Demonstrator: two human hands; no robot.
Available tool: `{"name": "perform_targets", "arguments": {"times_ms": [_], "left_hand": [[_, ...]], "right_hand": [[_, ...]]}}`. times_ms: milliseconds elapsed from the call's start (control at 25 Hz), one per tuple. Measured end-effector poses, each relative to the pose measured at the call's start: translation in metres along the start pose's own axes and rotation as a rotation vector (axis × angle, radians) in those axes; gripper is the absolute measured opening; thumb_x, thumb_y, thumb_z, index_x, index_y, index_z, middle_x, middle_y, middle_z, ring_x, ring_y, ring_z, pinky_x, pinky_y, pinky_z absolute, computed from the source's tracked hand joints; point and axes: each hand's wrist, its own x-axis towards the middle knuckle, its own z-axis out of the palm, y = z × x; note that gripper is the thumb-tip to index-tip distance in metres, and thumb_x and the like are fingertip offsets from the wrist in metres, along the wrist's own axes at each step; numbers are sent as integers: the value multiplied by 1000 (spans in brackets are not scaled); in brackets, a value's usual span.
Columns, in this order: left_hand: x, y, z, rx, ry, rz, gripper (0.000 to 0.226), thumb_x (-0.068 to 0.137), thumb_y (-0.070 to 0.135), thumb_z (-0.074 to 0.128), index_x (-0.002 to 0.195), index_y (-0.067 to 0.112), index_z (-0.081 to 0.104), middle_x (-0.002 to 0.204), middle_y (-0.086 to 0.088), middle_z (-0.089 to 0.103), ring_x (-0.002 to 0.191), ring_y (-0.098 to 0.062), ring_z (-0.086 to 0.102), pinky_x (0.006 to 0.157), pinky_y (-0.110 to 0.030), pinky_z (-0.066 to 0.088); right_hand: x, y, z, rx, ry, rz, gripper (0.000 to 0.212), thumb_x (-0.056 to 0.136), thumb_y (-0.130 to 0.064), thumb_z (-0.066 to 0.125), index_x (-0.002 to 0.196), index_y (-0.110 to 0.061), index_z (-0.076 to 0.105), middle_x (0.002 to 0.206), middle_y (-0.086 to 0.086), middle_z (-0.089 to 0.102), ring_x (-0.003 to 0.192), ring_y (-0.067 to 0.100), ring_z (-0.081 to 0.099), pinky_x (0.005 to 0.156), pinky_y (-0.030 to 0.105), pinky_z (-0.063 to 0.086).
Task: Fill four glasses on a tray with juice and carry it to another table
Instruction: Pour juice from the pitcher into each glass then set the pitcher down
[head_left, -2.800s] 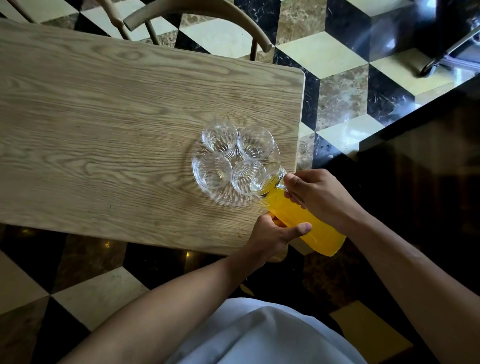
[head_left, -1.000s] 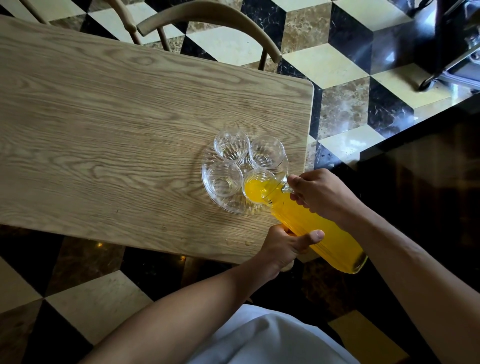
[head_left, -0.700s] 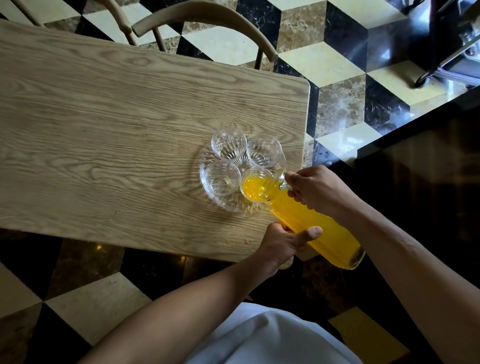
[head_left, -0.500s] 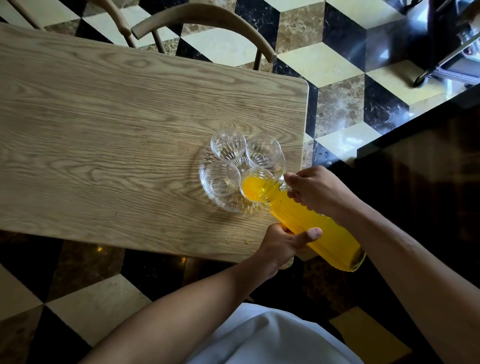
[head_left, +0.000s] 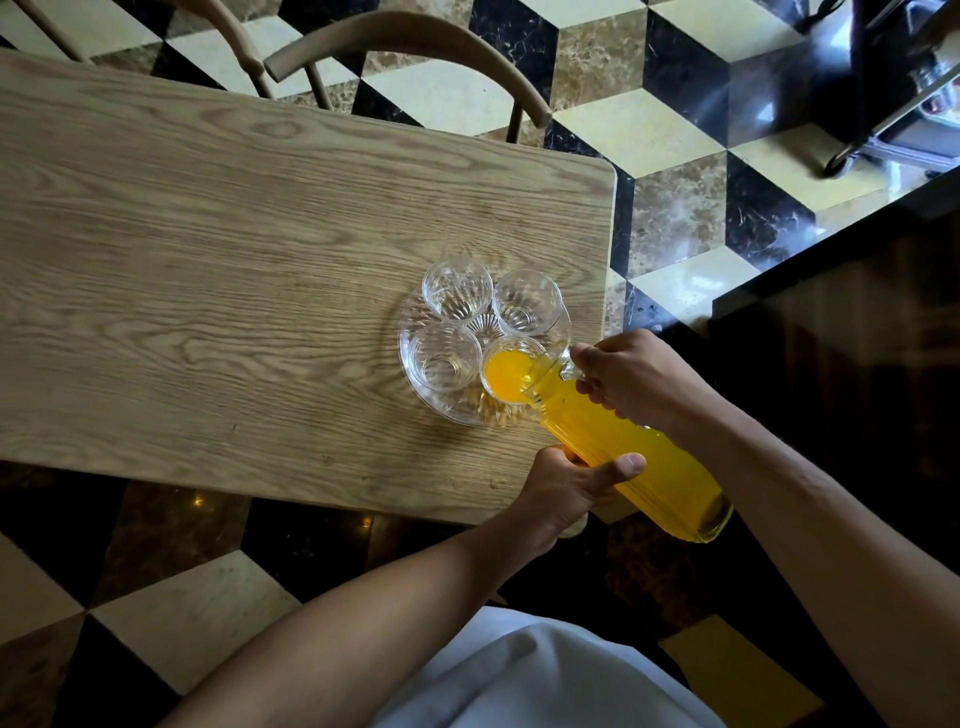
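Both hands grip a tilted jug (head_left: 623, 447), left hand (head_left: 566, 483) beneath, right hand (head_left: 631, 379) at its neck, juice entering one glass (head_left: 506, 370) on the tray (head_left: 415, 387) near the table's (head_left: 208, 260) right edge.

Dining room or café, wooden table (head_left: 234, 260), bentwood chair (head_left: 410, 47), cube-patterned marble floor (head_left: 670, 130)
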Motion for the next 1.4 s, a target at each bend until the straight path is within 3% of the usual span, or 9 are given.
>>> {"name": "perform_targets", "arguments": {"times_ms": [200,320,440,520,640,840,1000,1120,1400], "left_hand": [[3,-2,0,4,-2,8,46,63,41,94,98,15,77,98,-11,78,96,-33,73,100,-61,58],[4,0,-4,12,11,19,29,71,34,94,85,18,75,86,-5,75,88,-28,70,100,-63,57],[5,-1,-3,35,8,31,18,84,16,89,77,19,72,71,10,74,73,-10,72,85,-41,65],[6,0,-1,56,28,51,24,85,12,87,73,20,67,61,14,69,61,-1,66,72,-27,59],[10,4,1,69,73,91,19,81,18,91,80,17,73,72,10,73,69,-8,69,77,-30,59],[17,11,14,87,209,157,69,47,58,100,87,10,69,77,-7,62,76,-18,57,73,-36,50],[21,17,24,89,227,183,28,71,24,97,76,16,71,66,8,67,63,-10,61,65,-25,53],[26,24,28,53,223,196,17,82,7,89,82,16,74,66,13,73,61,-2,66,65,-20,56],[53,26,27,-13,236,166,22,74,17,95,80,15,74,69,10,72,57,-4,63,63,-24,51]], "right_hand": [[0,1,0,-2,-1,-6,48,103,-40,53,66,-13,68,56,-5,61,53,10,53,57,27,41],[1,3,-2,15,-6,-17,47,103,-40,54,67,-13,69,56,-5,62,55,12,55,60,28,42],[2,6,-4,55,-5,-26,47,102,-38,55,66,-12,68,50,-6,60,53,12,54,58,27,41],[1,7,-8,81,-11,-40,46,103,-36,54,68,-9,68,47,-7,58,50,12,52,53,26,39],[-1,8,-16,134,-29,-82,45,104,-32,54,70,-6,67,45,-7,57,51,14,50,53,26,39],[2,11,-27,177,-56,-156,43,103,-33,55,70,-7,67,50,-6,60,55,16,51,59,31,41],[8,14,-37,161,-54,-214,45,103,-34,55,68,-9,66,42,-9,59,46,11,49,55,27,40],[12,11,-45,165,-52,-229,44,103,-33,56,67,-9,65,41,-9,57,39,6,46,53,27,39],[28,7,-51,205,2,-177,42,101,-31,59,68,-7,66,54,0,60,53,19,49,55,31,38]]}}
